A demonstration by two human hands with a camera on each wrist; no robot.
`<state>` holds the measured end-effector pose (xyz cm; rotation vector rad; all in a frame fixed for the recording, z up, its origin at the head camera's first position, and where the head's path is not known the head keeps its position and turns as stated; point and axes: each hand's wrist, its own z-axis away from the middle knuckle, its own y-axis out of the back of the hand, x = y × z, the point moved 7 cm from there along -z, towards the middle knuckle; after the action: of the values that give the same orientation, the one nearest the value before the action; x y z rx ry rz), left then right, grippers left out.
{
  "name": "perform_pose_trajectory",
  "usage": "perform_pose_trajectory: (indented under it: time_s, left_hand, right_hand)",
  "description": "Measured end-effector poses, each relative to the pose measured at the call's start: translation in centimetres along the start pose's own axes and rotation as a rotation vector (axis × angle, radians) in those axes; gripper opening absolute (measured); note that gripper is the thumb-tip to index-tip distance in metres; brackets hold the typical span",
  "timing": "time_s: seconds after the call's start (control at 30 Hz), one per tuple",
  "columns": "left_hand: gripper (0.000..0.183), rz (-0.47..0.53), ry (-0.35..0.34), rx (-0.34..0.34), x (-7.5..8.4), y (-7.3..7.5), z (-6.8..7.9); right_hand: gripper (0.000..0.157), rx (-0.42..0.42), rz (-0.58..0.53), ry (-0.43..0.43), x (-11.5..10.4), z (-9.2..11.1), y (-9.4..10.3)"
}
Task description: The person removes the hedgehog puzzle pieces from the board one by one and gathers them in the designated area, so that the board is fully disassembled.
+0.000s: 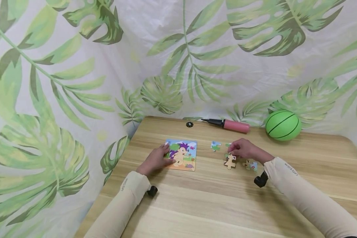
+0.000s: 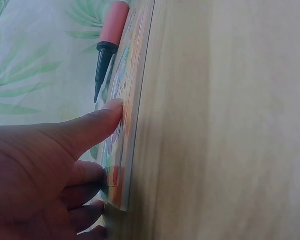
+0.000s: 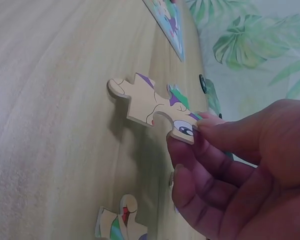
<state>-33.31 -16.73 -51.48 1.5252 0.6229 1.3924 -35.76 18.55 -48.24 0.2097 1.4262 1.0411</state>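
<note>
Held puzzle piece (image 1: 229, 162): near the right of the wooden tabletop (image 1: 196, 208), apparently raised, with a shadow beside it.
Right hand (image 1: 245, 149): thumb and finger pinch the piece at its eye-printed end; the other fingers curl.
Long axis: runs from the right fingertips towards the wearer.
Bearing of the picture board (image 1: 181, 155): left of the held piece, well apart; the left hand is the nearer to the board, the right to the piece.
Left hand (image 1: 155, 160): rests at the board's left side, fingers loose, thumb extended onto its face.
Loose pieces: a blue-green piece (image 1: 215, 145) beyond the held one; a flower-printed piece (image 1: 251, 165) just right of it.
Far edge: black disc (image 1: 189, 124), pink-and-black pump (image 1: 229, 125), green ball (image 1: 283, 125).
</note>
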Motion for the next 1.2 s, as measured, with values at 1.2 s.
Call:
perform_pose_trajectory:
  time_s: [1.2]
  left_hand:
    - [0.103, 0.077, -0.09, -0.16, -2.0, 2.5, -0.8]
  right_hand:
    - [0.019, 0.138, 0.269, 0.153, -12.0, -2.7, 0.5]
